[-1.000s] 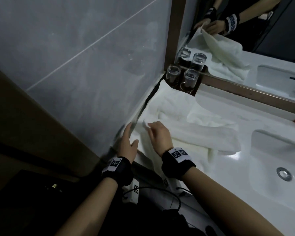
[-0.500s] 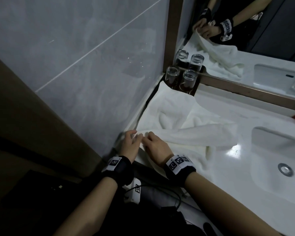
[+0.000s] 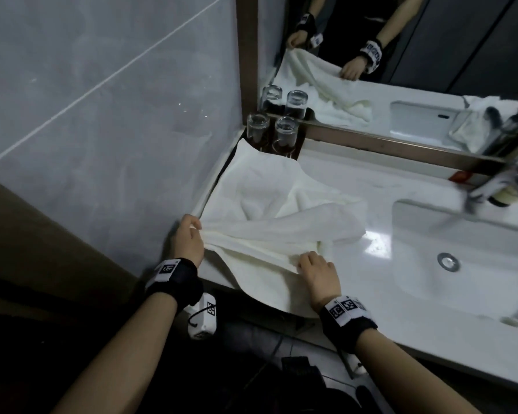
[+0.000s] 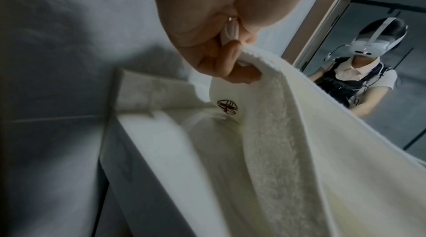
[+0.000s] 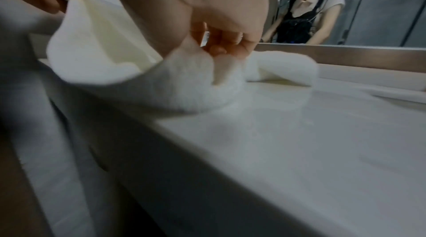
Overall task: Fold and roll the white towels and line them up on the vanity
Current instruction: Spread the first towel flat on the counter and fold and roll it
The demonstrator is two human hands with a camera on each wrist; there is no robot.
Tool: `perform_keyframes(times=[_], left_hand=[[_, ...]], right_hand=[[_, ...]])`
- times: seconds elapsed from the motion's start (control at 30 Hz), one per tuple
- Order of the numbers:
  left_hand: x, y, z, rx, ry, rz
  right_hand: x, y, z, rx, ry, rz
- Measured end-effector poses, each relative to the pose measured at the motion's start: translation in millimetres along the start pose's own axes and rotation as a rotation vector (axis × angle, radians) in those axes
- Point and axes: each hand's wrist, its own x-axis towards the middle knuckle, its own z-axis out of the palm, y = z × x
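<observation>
A white towel lies crumpled across the left end of the white vanity, part of it hanging over the front edge. My left hand pinches one corner of the towel by the grey wall; a small dark logo shows just below the fingers. My right hand grips the same edge of the towel further right, near the counter's front. The edge is stretched between my two hands. More white towel lies flat behind, toward the corner.
Two upturned glasses stand on a dark tray in the back left corner under the mirror. The sink basin and chrome tap are to the right. A grey tiled wall borders the left.
My hands, close together at the towel's near left corner before, have drawn apart. The right hand slid to the right along the edge and pulled it taut.
</observation>
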Motion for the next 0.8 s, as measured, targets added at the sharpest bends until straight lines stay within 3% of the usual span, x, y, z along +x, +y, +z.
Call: perform_keyframes(times=[0.13, 0.23, 0.3, 0.37, 0.43, 0.5, 0.63, 0.8], left_hand=[[3.2, -3.1, 6.2, 0.063, 0.026, -0.034], [-2.7, 0.9, 9.6, 0.117, 0.001, -0.011], [-11.7, 9.0, 16.8, 0.121, -0.041, 0.016], [-22.2, 20.1, 25.8, 0.034, -0.114, 0.035], [-30.1, 30.4, 31.8, -0.033, -0.202, 0.042], [-35.5, 38.0, 35.4, -0.034, -0.279, 0.034], [-51.8, 49.4, 45.3, 0.015, -0.417, -0.016], [-77.3, 68.1, 67.2, -0.02, -0.449, -0.073]], right_hand=[[-26.9, 39.3, -0.9, -0.006, -0.006, 0.14], [-41.3, 67.3, -8.2, 0.164, -0.02, 0.293], [-45.2, 86.1, -15.9, 0.387, -0.049, 0.469], [-45.3, 102.0, -20.5, 0.786, -0.033, 0.613], [-45.4, 111.3, -22.3, 1.183, 0.052, 0.693], [-47.2, 117.2, -22.2, 1.351, 0.164, 0.719], [-54.8, 129.6, -13.7, 1.2, 0.192, 0.656], [-73.4, 172.9, -10.3, 0.88, 0.333, 0.703]])
